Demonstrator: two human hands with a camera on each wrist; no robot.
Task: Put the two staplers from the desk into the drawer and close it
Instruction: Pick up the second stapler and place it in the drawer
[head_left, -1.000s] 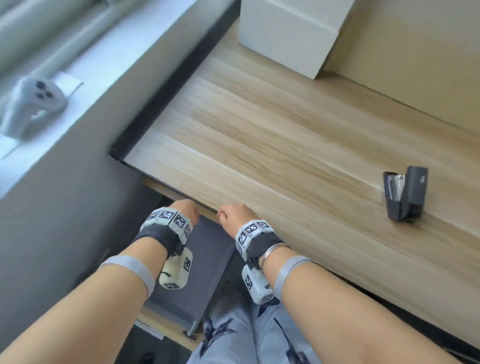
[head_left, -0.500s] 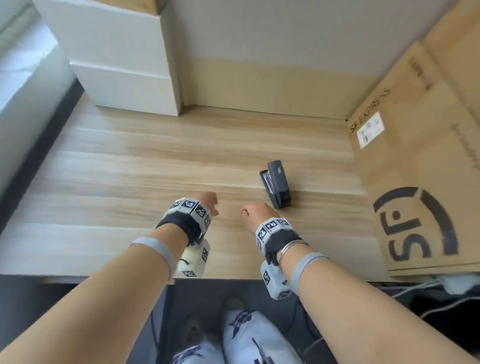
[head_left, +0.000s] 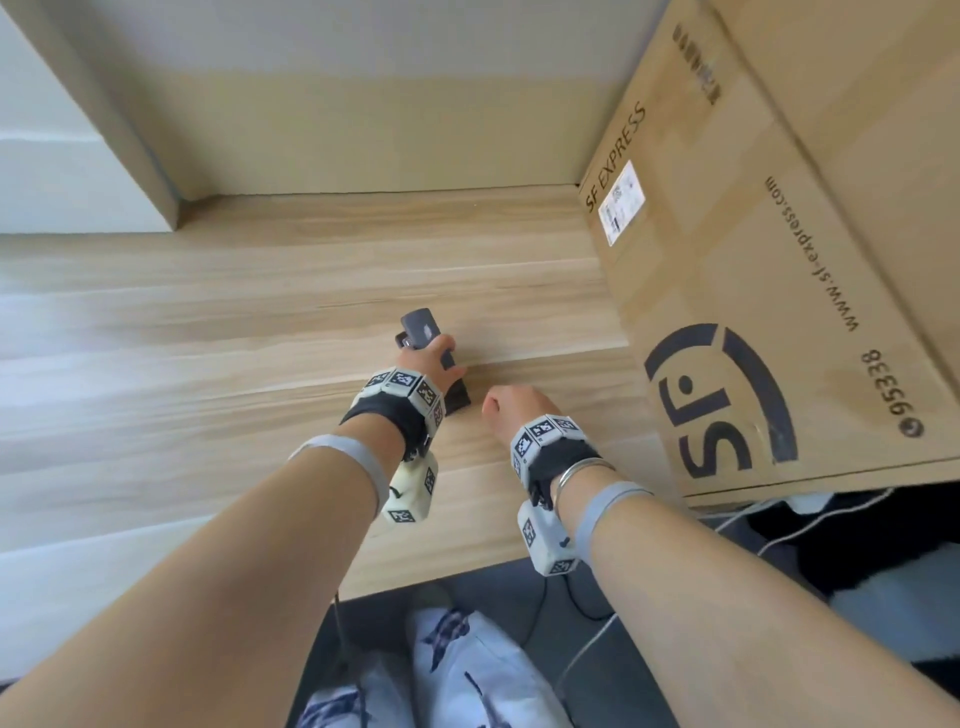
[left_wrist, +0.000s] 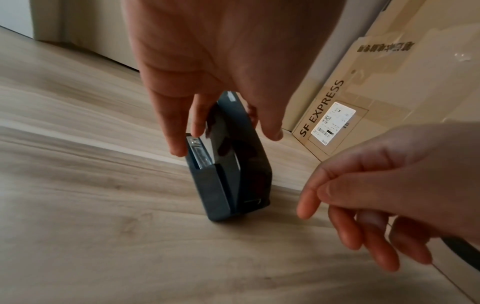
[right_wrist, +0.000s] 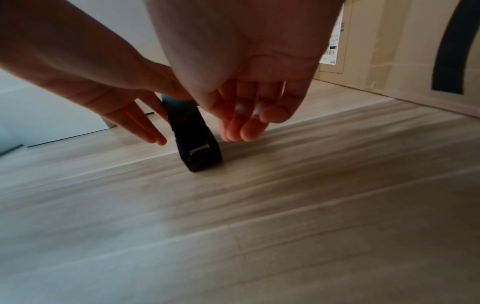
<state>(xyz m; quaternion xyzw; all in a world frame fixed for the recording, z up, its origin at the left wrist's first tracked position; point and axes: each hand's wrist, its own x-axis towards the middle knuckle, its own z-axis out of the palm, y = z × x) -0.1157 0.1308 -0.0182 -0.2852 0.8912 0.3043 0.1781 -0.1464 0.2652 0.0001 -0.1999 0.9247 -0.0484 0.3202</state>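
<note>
One stapler (head_left: 435, 358) shows on the wooden bench (head_left: 208, 338), dark and lying on its side near the middle, with the cardboard shipping box (head_left: 779, 260) at about three o'clock from it. The second stapler and the drawer are not in view. The left hand (head_left: 431, 358) reaches over it, fingers (left_wrist: 179, 131) curved down one flank and thumb down the other, closing narrowly around the body; it looks like a grip being taken to lift it, though one end sits on the wood. The right hand (head_left: 511, 410) hovers just beside it at four o'clock, its fingers (right_wrist: 241, 125) loosely curled and holding nothing, probably waiting. Two white boxes stand stacked at ten o'clock.
</note>
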